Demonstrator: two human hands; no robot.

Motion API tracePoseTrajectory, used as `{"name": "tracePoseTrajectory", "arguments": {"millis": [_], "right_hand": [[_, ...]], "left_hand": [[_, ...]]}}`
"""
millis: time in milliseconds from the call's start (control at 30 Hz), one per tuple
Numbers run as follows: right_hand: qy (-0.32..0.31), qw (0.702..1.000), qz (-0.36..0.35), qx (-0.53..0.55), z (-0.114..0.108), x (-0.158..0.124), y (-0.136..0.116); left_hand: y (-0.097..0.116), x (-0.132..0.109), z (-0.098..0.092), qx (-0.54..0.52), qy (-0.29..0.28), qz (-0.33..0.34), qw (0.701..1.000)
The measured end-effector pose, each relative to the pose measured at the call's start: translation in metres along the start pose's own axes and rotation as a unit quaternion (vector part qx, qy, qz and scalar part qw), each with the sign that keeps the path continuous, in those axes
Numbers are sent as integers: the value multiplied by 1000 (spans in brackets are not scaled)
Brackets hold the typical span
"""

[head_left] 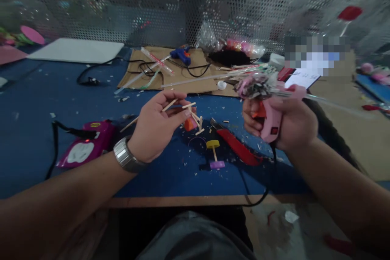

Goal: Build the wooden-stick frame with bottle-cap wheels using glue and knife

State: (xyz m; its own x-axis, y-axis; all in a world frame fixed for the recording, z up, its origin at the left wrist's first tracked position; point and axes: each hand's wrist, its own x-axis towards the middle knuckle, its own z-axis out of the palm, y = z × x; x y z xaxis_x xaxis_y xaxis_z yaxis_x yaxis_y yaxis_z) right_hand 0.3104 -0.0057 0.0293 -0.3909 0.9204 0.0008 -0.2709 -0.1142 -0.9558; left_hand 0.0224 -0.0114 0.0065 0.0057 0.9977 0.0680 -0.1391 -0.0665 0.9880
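In my left hand (154, 126), between thumb and fingers, is a small frame of thin wooden sticks (195, 117) with an orange-and-pink piece (189, 124) at it. My right hand (297, 124) grips a pink glue gun (270, 120), fingers wrapped around its handle near the orange trigger. Its nozzle end, covered in greyish crumpled stuff, points left, and a clear glue stick (323, 99) sticks out behind. On the blue table between my hands lie a red utility knife (239, 147) and a stick (215, 153) with a yellow disc and a purple disc at its ends.
A magenta power socket block (85, 144) with a black plug is at left. Behind, a blue glue gun (182, 55), clear sticks and cords lie on cardboard (189, 83). A lit phone (304, 75) stands at right. A perforated metal screen (122, 4) closes the back.
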Motion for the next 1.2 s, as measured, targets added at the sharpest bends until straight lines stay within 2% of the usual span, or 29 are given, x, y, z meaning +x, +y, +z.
{"name": "tracePoseTrajectory", "arguments": {"millis": [133, 200, 333, 633, 900, 1067, 1200], "right_hand": [[71, 993, 84, -42, -16, 6, 0], [161, 974, 152, -50, -25, 5, 4], [203, 959, 182, -71, -42, 1, 13], [193, 944, 238, -123, -59, -7, 11], [154, 939, 264, -156, -60, -5, 7], [168, 936, 240, -195, -59, -20, 0], [194, 928, 207, -241, -67, -36, -9]], "left_hand": [[-2, 3, -1, 1, 7, 15, 1000], [-3, 4, -2, 8, 3, 27, 1000], [-2, 3, -2, 16, -2, 40, 999], [-2, 1, -2, 40, -18, 79, 996], [0, 0, -3, 36, -31, 80, 996], [1, -2, -2, 33, -41, 82, 995], [-1, -3, -2, 18, -45, 78, 996]]}}
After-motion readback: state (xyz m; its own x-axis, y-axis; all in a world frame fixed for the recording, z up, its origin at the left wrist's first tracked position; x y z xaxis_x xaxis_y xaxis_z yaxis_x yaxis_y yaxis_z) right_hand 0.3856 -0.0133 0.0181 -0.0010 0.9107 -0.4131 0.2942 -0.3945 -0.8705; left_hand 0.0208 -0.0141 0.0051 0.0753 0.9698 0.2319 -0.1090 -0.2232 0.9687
